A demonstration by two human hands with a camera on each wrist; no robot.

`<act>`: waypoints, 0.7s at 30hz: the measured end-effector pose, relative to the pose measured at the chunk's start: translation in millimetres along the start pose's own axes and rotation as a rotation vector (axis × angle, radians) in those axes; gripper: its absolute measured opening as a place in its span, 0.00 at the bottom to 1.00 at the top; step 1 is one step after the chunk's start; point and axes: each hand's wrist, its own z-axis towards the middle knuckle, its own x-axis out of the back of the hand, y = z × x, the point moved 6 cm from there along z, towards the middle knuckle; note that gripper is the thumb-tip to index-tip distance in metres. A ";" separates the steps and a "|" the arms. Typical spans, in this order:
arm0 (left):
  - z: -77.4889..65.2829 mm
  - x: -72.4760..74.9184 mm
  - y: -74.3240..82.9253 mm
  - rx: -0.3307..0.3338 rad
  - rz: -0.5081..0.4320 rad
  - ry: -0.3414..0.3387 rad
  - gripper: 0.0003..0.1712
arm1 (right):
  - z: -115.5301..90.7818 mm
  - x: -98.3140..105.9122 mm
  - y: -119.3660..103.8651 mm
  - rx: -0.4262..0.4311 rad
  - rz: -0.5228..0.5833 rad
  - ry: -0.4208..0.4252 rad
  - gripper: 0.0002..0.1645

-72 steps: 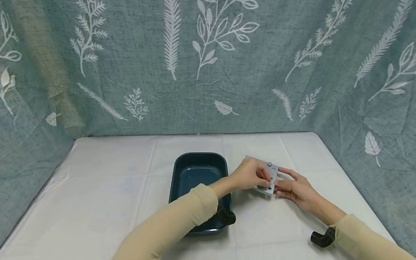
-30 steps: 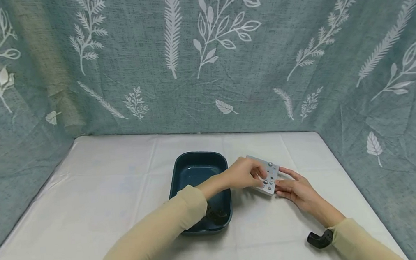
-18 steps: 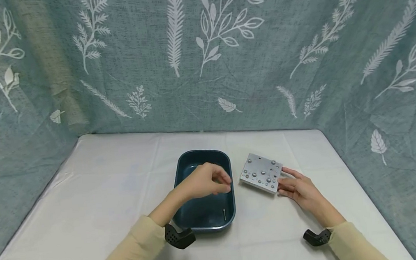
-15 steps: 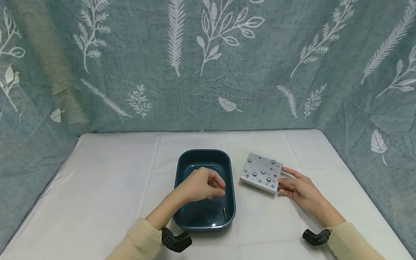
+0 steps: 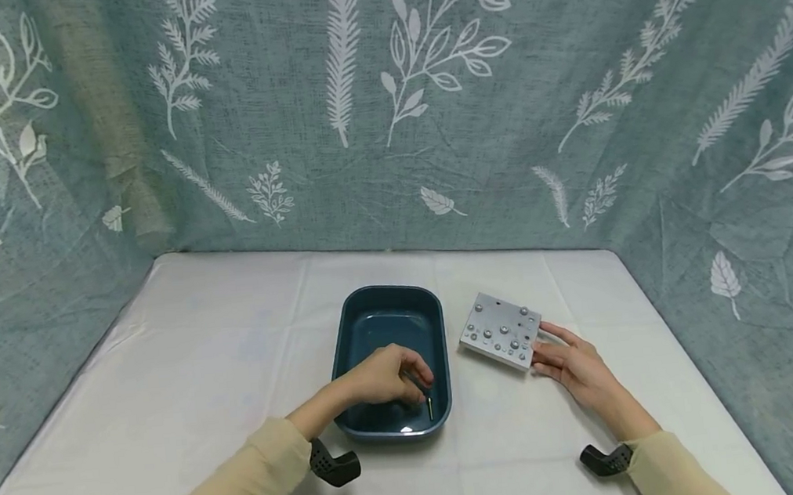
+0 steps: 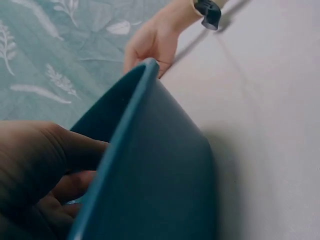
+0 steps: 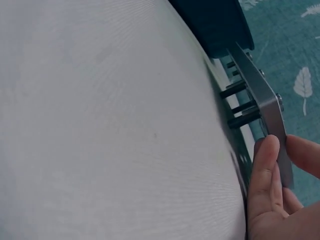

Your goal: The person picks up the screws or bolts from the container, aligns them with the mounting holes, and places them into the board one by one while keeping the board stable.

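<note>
My left hand point(image 5: 392, 375) reaches down into a dark blue tray point(image 5: 444, 338), thumb and index finger curved and apart. Just beyond their tips a slim screw point(image 5: 430, 410) lies on the tray floor near the right wall. In the left wrist view the tray's wall point(image 6: 165, 160) hides part of that hand. My right hand point(image 5: 577, 365) grips the near right corner of a silver metal plate point(image 5: 492, 329), thumb on one face and fingers on the other. Several screw heads dot the plate's top; in the right wrist view their dark shanks point(image 7: 245, 119) stick out below it.
A white cloth point(image 5: 201, 359) covers the table. Green-grey curtains point(image 5: 273, 132) with white leaf prints stand at the back and sides. Each wrist wears a black camera mount point(image 5: 334, 465). The tray stands just left of the plate.
My left hand has left the plate, moved left over the tray, then gone down into it toward the screw. My right hand keeps hold of the plate at the same spot.
</note>
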 end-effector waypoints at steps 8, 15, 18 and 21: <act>-3.3 -10.8 -6.6 0.034 -0.015 -0.030 0.12 | -5.2 -0.4 2.9 0.020 -0.027 0.011 0.43; -3.1 -13.7 -3.3 0.015 -0.007 -0.026 0.12 | -4.2 -1.7 2.1 0.036 -0.024 0.018 0.42; -1.9 -14.8 -3.3 0.003 0.018 -0.026 0.13 | -4.2 -2.2 1.2 0.044 -0.027 0.021 0.42; -0.6 -17.2 -3.1 -0.018 0.064 -0.048 0.14 | -4.5 -3.0 0.4 0.044 -0.031 0.024 0.42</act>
